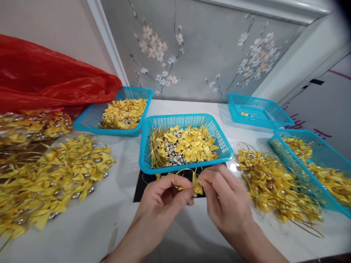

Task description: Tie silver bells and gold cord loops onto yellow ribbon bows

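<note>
Got a small yellow ribbon bow held just above the black mat, right in front of the middle blue basket. My left hand is pinching its gold cord loop, and my right hand is pinching the bow itself, fingertips nearly meeting. The basket holds loose bows, cords and silver beads. There are piles of bows on either side of the white table.
</note>
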A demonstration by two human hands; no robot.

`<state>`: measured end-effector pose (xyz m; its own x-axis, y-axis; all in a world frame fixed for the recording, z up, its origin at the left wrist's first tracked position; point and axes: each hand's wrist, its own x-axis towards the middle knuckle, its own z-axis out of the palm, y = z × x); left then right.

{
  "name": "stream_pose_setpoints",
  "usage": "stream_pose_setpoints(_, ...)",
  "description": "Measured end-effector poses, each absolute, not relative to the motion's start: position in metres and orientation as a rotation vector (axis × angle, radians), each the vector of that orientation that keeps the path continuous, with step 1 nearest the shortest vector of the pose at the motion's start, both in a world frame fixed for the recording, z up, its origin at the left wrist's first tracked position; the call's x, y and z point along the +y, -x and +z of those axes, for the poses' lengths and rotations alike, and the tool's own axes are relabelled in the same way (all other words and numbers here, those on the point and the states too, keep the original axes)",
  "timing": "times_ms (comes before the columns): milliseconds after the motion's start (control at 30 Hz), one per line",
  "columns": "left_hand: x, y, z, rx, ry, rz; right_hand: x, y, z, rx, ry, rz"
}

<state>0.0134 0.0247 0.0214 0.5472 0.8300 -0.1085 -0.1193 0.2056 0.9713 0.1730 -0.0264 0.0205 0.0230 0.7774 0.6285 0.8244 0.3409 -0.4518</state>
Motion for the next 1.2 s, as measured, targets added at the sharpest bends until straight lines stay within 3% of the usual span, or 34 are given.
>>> stream_pose_setpoints(233,0.027,-0.016,0.022,0.71,-0.99,0.729,-0.023,-0.173,0.021,-1.737,1.427,-0.129)
stream_pose_setpoints(700,0.025,-0.016,0.016,0.887,-1.016,0.811,-0.045,-0.186,0.022,-1.416,1.542,0.417)
stream_pose_setpoints(1067,0.025,-0.017,0.025,0.793,-0.842,0.768,-0.086,-0.227,-0.024,-1.737,1.996,-0.04)
stream_pose_setpoints(1200,0.027,-0.018,0.03,0.776,-0.687,0.729,-0.093,-0.23,-0.04,-1.763,2.074,-0.025)
